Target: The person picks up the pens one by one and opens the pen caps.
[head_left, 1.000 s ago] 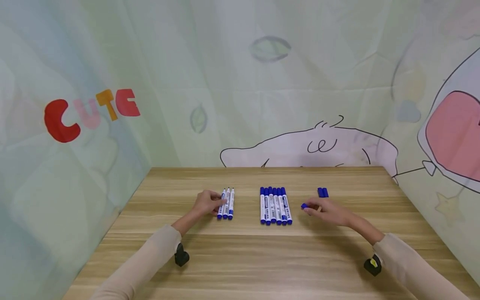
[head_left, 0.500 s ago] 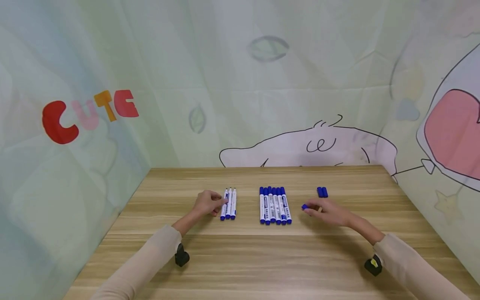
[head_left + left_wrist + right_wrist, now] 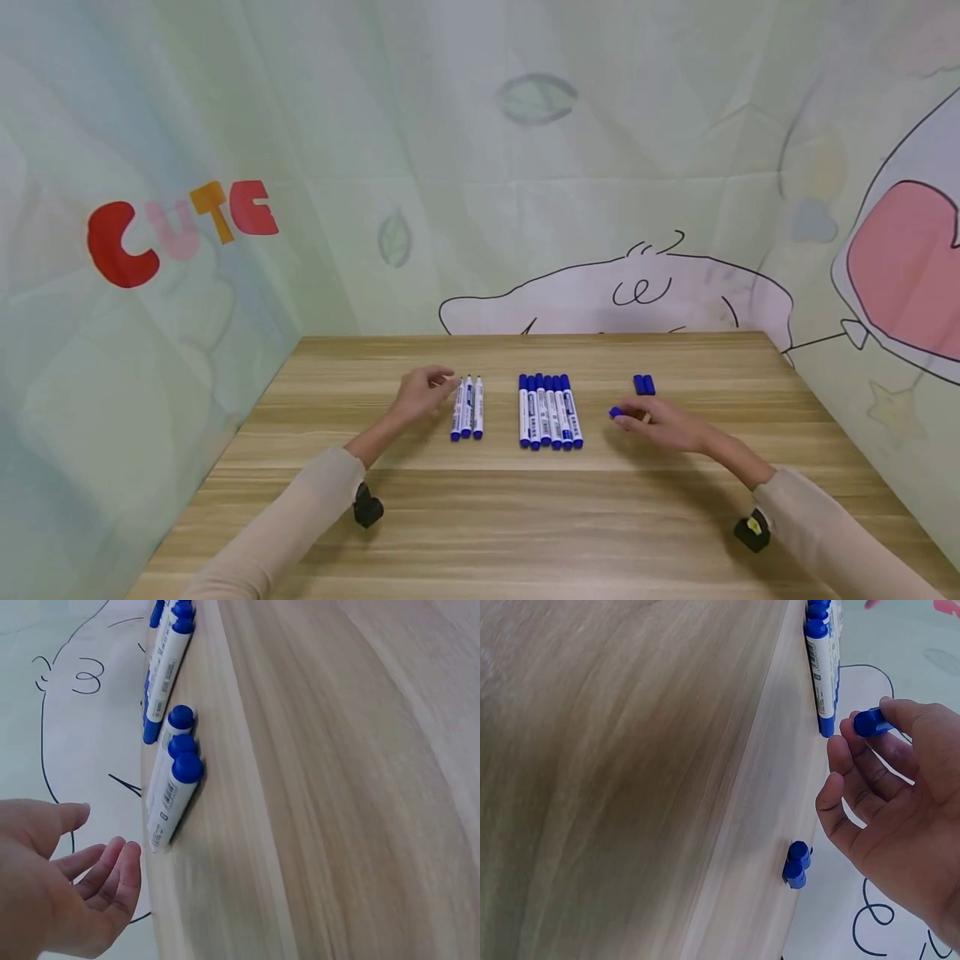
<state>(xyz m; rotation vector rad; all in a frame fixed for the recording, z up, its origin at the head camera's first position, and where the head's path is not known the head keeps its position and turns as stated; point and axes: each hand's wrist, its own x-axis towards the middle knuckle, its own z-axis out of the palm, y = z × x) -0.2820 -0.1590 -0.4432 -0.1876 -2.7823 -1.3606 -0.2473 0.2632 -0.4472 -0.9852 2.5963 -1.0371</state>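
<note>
Three uncapped white markers [image 3: 467,408] with blue ends lie side by side on the table, tips toward the back. My left hand [image 3: 422,394] hovers by the tip of the leftmost one, fingers loosely bent and holding nothing; the left wrist view shows a gap between the hand [image 3: 75,877] and these markers [image 3: 177,791]. Between thumb and fingers, my right hand [image 3: 663,423] pinches a blue marker cap [image 3: 871,722] above the table. Two more blue caps [image 3: 643,384] lie together behind the right hand.
A row of several capped blue markers [image 3: 550,412] lies at the table's middle, between my hands. The wooden table [image 3: 510,525] meets a printed cloth backdrop [image 3: 360,208] at its far edge.
The three uncapped markers have shifted a little to the right. My left hand has let go of them and risen toward the back. My right hand keeps the cap, moving slightly right.
</note>
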